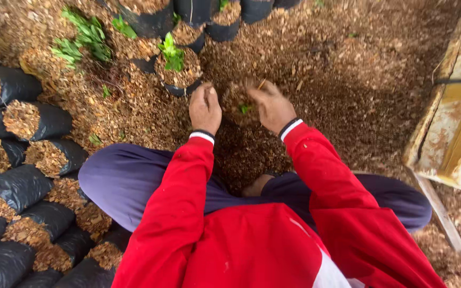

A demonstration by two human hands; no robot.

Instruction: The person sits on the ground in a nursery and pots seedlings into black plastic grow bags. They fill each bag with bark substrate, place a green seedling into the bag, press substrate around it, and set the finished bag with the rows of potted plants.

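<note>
I sit cross-legged on ground covered in wood chips, in red sleeves and dark blue trousers. My left hand [205,108] and my right hand [271,106] press on either side of a small black bag [239,104] filled with brown chips, where a tiny green seedling shows at the top. Both hands have their fingers curled against the bag's filling. Just beyond them stands another filled black bag [177,70] with a green leafy seedling in it.
Several chip-filled black bags [33,120] lie stacked along the left side. More bags [148,16] with seedlings stand at the top. Green weeds [84,37] grow at the upper left. A worn white and yellow container [454,122] sits at the right.
</note>
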